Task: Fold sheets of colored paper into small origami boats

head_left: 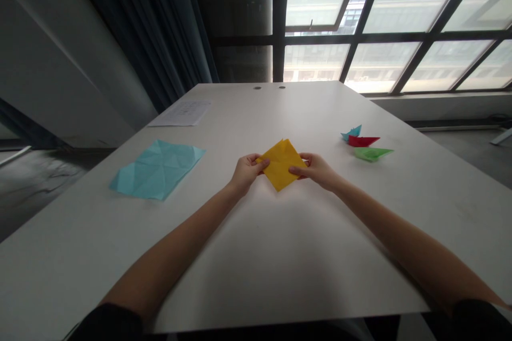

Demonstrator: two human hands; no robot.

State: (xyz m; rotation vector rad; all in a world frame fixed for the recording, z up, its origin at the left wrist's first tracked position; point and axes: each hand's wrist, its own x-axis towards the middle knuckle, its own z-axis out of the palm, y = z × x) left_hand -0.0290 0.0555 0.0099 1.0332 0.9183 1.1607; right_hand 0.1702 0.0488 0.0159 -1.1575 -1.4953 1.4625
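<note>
A folded yellow sheet of origami paper [281,166], turned like a diamond with one corner pointing at me, is held just over the table. My left hand [248,171] pinches its left corner, thumb on top and fingers behind. On the opposite side, my right hand [318,170] grips the right corner in the same way. A small split shows at the paper's upper corner. The fingers behind the paper are partly hidden.
On the white table [256,261], a creased light-blue paper sheet [160,170] lies at left. A printed sheet [184,113] sits farther back. At right are blue [352,132], red [363,141] and green [372,154] folded paper boats. Windows and a dark curtain [156,21] stand beyond.
</note>
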